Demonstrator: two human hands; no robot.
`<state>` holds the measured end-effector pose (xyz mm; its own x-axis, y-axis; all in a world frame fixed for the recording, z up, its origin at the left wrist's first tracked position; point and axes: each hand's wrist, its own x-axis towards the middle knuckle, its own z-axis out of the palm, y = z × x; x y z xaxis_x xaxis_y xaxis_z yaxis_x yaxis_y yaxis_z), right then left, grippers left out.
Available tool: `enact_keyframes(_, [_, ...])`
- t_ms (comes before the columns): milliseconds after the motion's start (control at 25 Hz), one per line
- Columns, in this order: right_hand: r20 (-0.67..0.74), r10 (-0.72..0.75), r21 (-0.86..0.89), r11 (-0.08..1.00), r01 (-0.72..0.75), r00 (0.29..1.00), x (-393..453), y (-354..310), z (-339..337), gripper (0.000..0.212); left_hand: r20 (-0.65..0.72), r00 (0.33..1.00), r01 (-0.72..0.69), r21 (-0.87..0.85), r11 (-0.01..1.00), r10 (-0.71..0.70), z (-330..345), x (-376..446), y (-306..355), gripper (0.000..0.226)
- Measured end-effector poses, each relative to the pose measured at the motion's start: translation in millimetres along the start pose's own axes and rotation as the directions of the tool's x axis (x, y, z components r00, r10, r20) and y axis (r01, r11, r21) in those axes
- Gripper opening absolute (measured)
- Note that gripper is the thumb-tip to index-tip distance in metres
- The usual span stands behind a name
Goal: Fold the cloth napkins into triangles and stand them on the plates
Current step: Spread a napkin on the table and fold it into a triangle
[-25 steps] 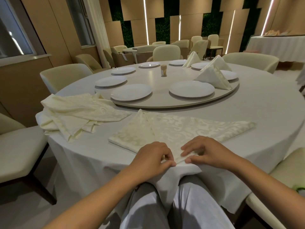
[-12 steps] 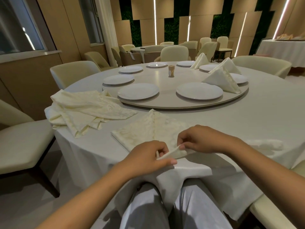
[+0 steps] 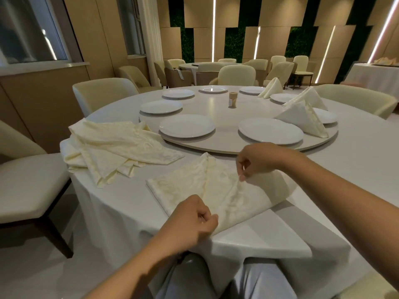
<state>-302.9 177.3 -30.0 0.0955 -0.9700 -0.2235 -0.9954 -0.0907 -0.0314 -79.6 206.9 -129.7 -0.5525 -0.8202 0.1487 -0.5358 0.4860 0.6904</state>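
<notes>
Broadly, the round bench (image 3: 356,169) under its white cloth carries everything, and its raised turntable (image 3: 228,117) holds the plates in a ring so each can be brought within reach. Two near plates, one on the left (image 3: 187,125) and one on the right (image 3: 270,130), are bare, presumably next to be dressed; beyond them three folded napkins (image 3: 303,119) already stand as peaked triangles on or against the far-right plates. A loose pile of unfolded napkins (image 3: 116,147) lies to the left of the work spot, close enough to draw from without getting in the way. Directly in front, the napkin being folded (image 3: 207,186) lies flat on the bench near its edge, its right part lifted in a curl. The right hand (image 3: 259,160) pinches that raised corner between fingertips, probably to carry it over toward the centre crease. The left hand (image 3: 190,221), fingers curled, pinches the near point against the bench, seemingly to anchor the cloth so the fold pivots cleanly.
</notes>
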Motion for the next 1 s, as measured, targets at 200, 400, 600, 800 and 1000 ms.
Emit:
enact_keyframes(200, [0.042, -0.155, -0.147, 0.976, 0.16, 0.987, 63, -34, 8, 0.014, -0.048, 0.994, -0.082, 0.218, 0.972, 0.095, -1, 20, -24, 0.037])
enact_keyframes(400, [0.025, -0.201, -0.01, 0.98, 0.201, 0.979, 94, -36, 39, 0.018, 0.047, 0.995, -0.091, 0.204, 0.975, 0.083, 9, 26, -39, 0.031])
enact_keyframes(600, [-0.423, 0.06, 0.236, 0.971, 0.046, 0.904, 78, -4, 61, 0.036, 0.008, 0.979, -0.201, 0.212, 0.956, 0.204, 13, 29, -51, 0.032])
enact_keyframes(800, [-0.327, 0.327, 0.402, 0.897, -0.182, 0.887, 65, 8, 100, 0.052, -0.008, 1.0, -0.004, 0.071, 0.997, 0.005, 6, 54, -35, 0.014])
enact_keyframes(1000, [-0.313, 0.304, 0.415, 0.896, -0.159, 0.9, 69, 5, 107, 0.053, 0.016, 0.995, 0.09, 0.201, 0.976, -0.095, 2, 97, -25, 0.041])
